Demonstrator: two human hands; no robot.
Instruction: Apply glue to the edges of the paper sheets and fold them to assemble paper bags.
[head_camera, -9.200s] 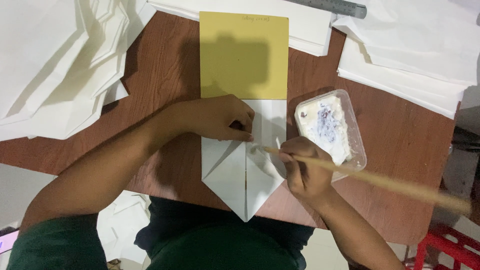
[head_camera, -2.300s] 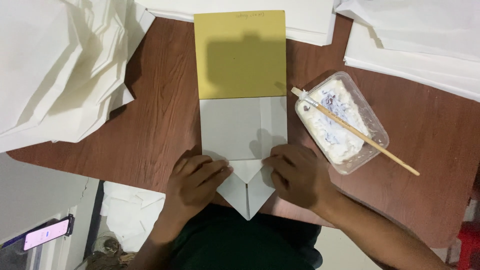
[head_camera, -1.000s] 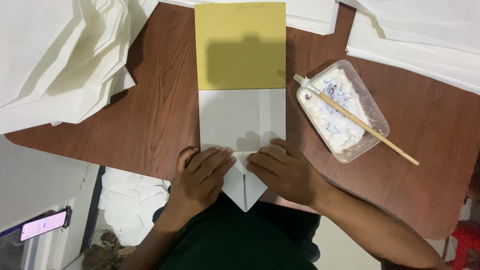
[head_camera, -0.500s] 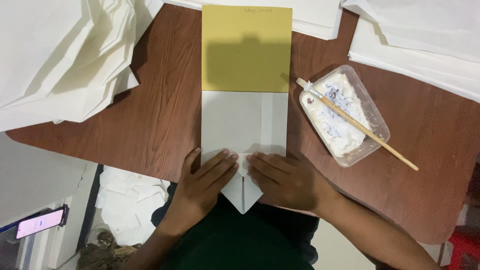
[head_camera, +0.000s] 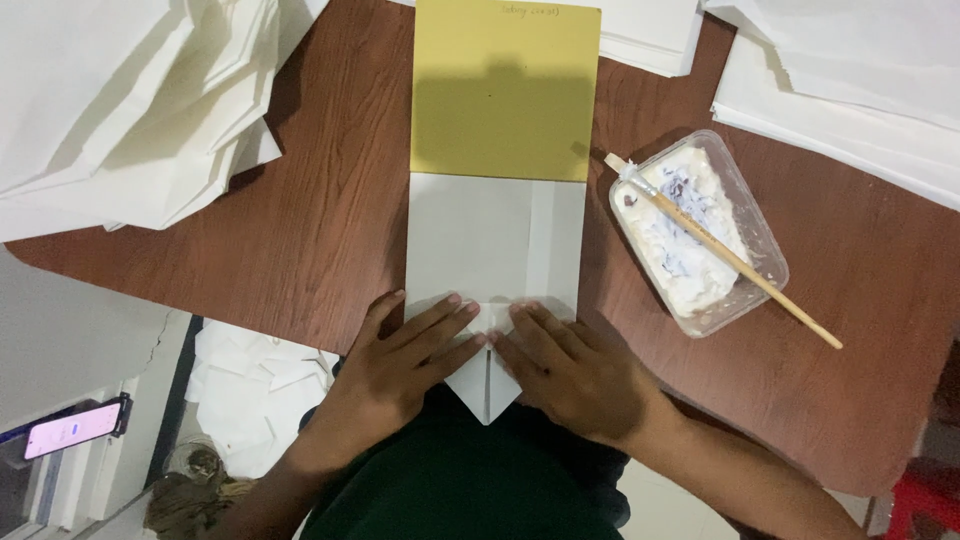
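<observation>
A folded white paper piece (head_camera: 490, 245) lies lengthwise on the brown wooden table (head_camera: 310, 220), its pointed end (head_camera: 486, 385) hanging over the near edge. A yellow card (head_camera: 505, 90) lies at its far end. My left hand (head_camera: 395, 365) presses flat on the left fold by the point. My right hand (head_camera: 575, 365) presses flat on the right fold. The fingertips of both hands nearly meet at the centre seam. Neither hand grips anything.
A clear plastic tub of white paste (head_camera: 695, 235) stands to the right, with a wooden-handled brush (head_camera: 725, 250) resting across it. Stacks of white paper (head_camera: 120, 100) lie at the left, more sheets (head_camera: 850, 70) at the right. Paper scraps (head_camera: 250, 385) and a phone (head_camera: 75, 428) sit below the table.
The brush has been laid across the tub. Both hands have come down flat on the folded flaps near the point and slid slightly toward the near edge.
</observation>
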